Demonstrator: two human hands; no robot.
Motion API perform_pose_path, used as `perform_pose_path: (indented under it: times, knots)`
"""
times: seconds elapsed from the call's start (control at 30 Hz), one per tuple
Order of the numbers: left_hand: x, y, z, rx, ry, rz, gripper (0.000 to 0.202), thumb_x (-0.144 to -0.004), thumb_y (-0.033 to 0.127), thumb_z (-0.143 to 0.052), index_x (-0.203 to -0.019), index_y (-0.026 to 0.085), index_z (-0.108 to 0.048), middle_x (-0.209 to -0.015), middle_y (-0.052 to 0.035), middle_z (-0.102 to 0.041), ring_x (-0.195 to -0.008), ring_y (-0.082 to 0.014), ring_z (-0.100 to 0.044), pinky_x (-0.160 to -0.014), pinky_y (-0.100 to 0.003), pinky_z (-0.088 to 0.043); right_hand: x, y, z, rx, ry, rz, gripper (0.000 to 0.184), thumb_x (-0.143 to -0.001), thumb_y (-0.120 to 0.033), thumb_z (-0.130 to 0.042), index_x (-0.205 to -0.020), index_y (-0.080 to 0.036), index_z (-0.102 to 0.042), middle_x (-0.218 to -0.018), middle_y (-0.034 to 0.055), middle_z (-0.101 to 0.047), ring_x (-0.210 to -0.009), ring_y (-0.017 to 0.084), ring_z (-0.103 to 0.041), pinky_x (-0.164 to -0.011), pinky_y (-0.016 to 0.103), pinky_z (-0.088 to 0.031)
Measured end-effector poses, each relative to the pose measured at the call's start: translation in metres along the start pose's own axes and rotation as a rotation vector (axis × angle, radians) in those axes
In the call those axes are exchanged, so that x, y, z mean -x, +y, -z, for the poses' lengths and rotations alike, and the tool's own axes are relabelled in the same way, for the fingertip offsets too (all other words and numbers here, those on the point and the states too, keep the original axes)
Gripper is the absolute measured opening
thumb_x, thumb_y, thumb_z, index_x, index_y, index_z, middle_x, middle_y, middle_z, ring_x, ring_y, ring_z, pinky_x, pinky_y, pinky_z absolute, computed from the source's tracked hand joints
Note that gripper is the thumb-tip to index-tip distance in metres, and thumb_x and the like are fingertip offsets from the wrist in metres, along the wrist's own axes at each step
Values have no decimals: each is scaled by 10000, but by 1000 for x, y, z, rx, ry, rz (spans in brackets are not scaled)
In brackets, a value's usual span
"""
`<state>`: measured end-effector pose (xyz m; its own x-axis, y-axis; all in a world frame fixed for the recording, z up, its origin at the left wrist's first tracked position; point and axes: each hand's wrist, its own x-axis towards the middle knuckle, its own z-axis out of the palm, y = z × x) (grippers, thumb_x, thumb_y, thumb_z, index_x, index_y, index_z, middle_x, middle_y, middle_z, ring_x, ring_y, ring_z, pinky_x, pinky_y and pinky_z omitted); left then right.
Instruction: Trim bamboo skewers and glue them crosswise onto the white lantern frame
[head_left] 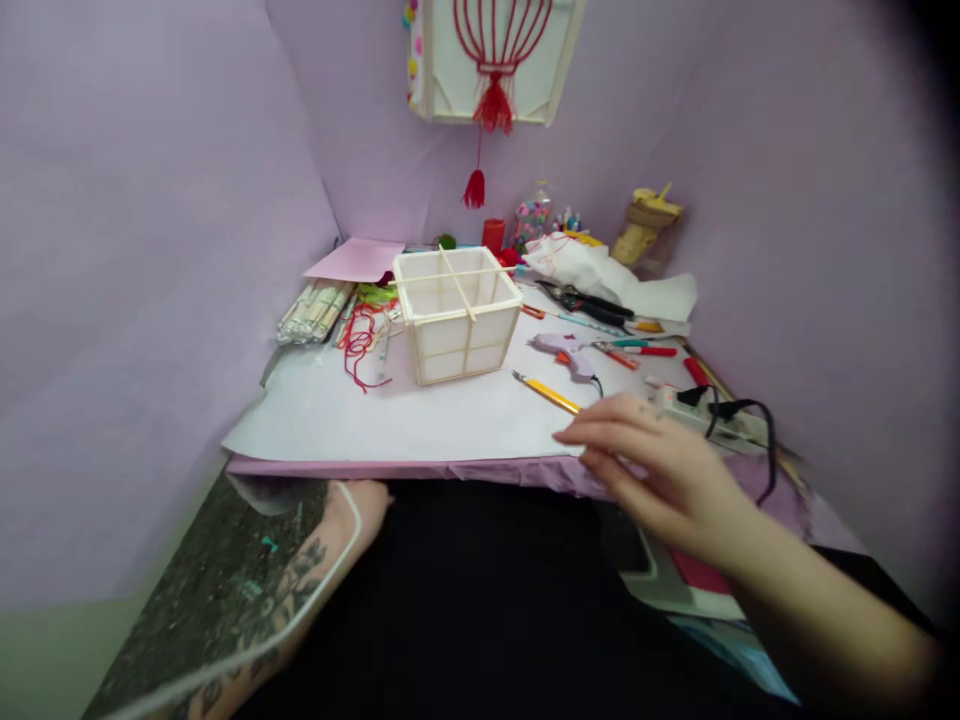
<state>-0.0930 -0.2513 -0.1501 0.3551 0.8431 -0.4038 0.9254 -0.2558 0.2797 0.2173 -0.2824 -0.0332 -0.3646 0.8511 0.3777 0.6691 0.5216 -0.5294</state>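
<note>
My right hand (652,455) hovers over the right front of the table, fingers loosely stretched out and holding nothing I can see. Its fingertips are nearest a yellow craft knife (550,392), whose back end lies close to them. Low at the table's front edge, by my lap, rests my left hand (364,505); its fingers are mostly hidden. A white cable (358,520) passes across that wrist. Mid-table stands a box-shaped lantern frame (465,340) of thin wooden sticks with white walls, and crossed sticks lie over its open top.
Right of the frame are a glue gun (562,352), black-handled pruning shears (592,305) and a power strip (712,415) with black cords. Red cord (360,345) and bundled sticks (315,310) lie left. A finished lantern (499,60) with red tassels hangs above.
</note>
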Motion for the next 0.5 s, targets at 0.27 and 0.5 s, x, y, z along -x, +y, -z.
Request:
perform_pose_path:
  times: [0.27, 0.5]
  knots:
    - [1, 0, -6, 131, 72, -112, 185, -874, 241, -446, -814, 211, -618, -840, -61, -707, -798, -206, -667, -733, -303, -485, 47, 23, -59, -171, -478, -191, 245, -901, -185, -511, -1068, -232, -685, -1042, 70, -693, -957, 195, -643, -862, 324, -512]
    - [18, -2, 14, 565, 604, -31, 199, -900, 382, -463, -964, 228, -572, -575, 37, -603, -529, -160, -604, -551, -267, -486, -15, 87, -57, 375, -140, -450, 220, -900, -219, -501, -1044, -126, -639, -1056, 176, -667, -1046, 324, -586, -883, 429, -449]
